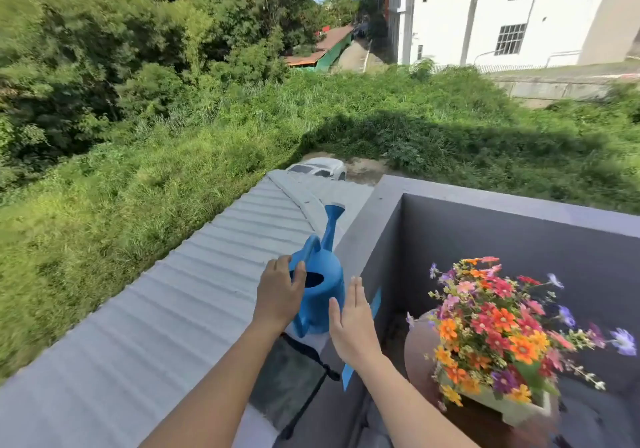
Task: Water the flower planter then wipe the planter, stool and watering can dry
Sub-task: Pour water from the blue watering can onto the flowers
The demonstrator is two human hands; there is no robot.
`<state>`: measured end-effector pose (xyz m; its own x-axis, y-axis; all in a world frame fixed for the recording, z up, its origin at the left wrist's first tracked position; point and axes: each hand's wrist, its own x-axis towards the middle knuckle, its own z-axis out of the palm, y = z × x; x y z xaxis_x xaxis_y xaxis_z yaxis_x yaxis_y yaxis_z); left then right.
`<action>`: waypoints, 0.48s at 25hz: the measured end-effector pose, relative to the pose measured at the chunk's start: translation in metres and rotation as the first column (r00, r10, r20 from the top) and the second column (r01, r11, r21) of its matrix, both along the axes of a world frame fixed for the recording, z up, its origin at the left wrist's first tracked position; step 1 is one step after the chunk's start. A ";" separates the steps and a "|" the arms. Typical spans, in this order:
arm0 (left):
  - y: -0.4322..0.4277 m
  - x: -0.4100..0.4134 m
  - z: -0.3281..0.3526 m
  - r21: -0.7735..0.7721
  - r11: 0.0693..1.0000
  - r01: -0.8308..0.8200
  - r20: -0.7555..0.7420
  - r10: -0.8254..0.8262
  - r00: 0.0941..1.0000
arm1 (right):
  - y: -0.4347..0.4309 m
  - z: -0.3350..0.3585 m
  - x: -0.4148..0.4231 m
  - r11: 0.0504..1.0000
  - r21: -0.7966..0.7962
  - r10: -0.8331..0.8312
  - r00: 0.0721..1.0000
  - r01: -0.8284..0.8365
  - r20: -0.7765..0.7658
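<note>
**Picking up the watering can from the parapet**

Head view. The blue watering can (320, 286) stands upright on top of the grey parapet wall (372, 226), spout pointing away from the person and over the corrugated roof (194, 274) beyond. The left hand (278, 297) rests on the can's rim at the filling opening, fingers curled over the edge with the thumb hooked near the handle – contact, but not yet a full wrap of the handle. The right hand (353, 326) is flat and spread, fingers extended, just beside the can's right flank; whether it touches the body cannot be told. A blue cloth-like strip (362, 340) shows behind that hand.

The flower planter (498, 402) sits on the round brown stool (420, 354) inside the balcony corner, to the right of and below the can.

Procedure, as judged:
- Close the left hand fully round the handle before lifting.
- Steady the body with the right palm – the can stands near the outer edge and could tip roofward.
- Keep the spout level while carrying, then tilt slowly over the soil, not the blooms.

Markings: no brand, label or legible writing appears on the can, planter or stool.
</note>
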<state>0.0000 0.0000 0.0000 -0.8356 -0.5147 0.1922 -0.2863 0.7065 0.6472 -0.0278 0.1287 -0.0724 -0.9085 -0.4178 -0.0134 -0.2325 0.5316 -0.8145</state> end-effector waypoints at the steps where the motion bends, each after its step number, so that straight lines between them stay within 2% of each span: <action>1: 0.002 -0.002 -0.005 0.051 0.999 -0.008 -0.036 0.009 0.999 | -0.005 -0.005 -0.003 0.999 -0.010 -0.031 1.000 0.031 0.000; 4: 0.011 -0.002 -0.018 0.199 0.980 0.014 -0.078 0.001 0.997 | -0.013 -0.017 -0.008 0.998 -0.021 -0.052 0.999 0.053 0.014; 7: 0.021 -0.003 -0.023 0.398 0.917 -0.036 -0.145 0.101 0.984 | -0.014 -0.026 -0.010 0.993 -0.104 -0.058 0.997 0.062 0.040; 9: 0.028 -0.002 -0.026 0.456 0.889 -0.050 -0.183 0.149 0.972 | -0.015 -0.030 -0.009 0.984 -0.159 -0.077 0.996 0.083 0.044; 12: 0.038 -0.001 -0.030 0.456 0.888 -0.062 -0.237 0.189 0.953 | -0.014 -0.033 -0.002 0.977 -0.178 -0.107 0.993 0.114 0.049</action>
<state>-0.0010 0.0383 -0.0296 -0.7071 -0.6953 0.1288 -0.1248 0.3020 0.9451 -0.0301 0.1151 -0.1058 -0.9495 -0.3134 0.0167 -0.1465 0.3955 -0.9067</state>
